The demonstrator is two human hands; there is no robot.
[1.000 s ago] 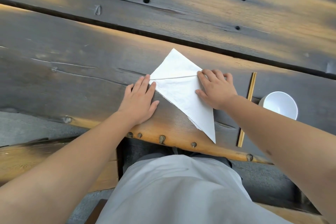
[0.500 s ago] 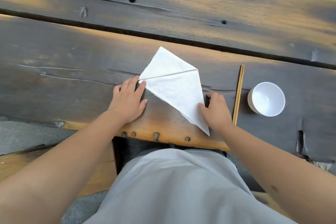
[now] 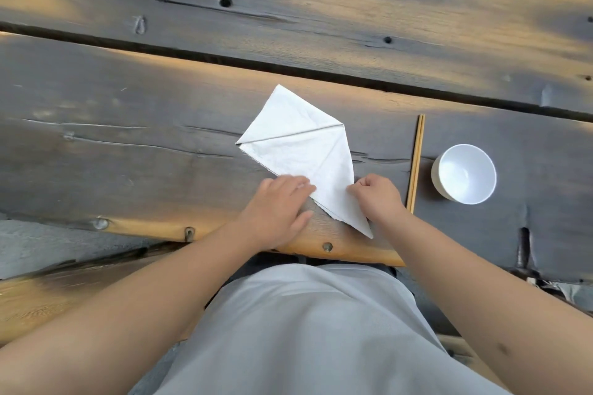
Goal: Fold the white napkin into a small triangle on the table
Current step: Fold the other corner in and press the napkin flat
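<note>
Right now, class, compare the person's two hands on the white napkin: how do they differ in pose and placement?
The left hand lies flat, fingers straight, pressing the white napkin along its left slanted edge; the right hand is curled, fingers bunched at the right edge. The left hand spreads partly onto the wooden table; the right hand sits nearer the chopsticks. Both touch the napkin's near part.

No readable text, label, brand, number or sign anywhere in view. White napkin [image 3: 301, 151]: plain, unprinted. White bowl [image 3: 463, 174]: blank inside, outer wall mostly hidden, so cannot tell there. Chopsticks [image 3: 416, 161]: unmarked, as far as seen. Bench [image 3: 128, 144]: bare wood grain only.
</note>
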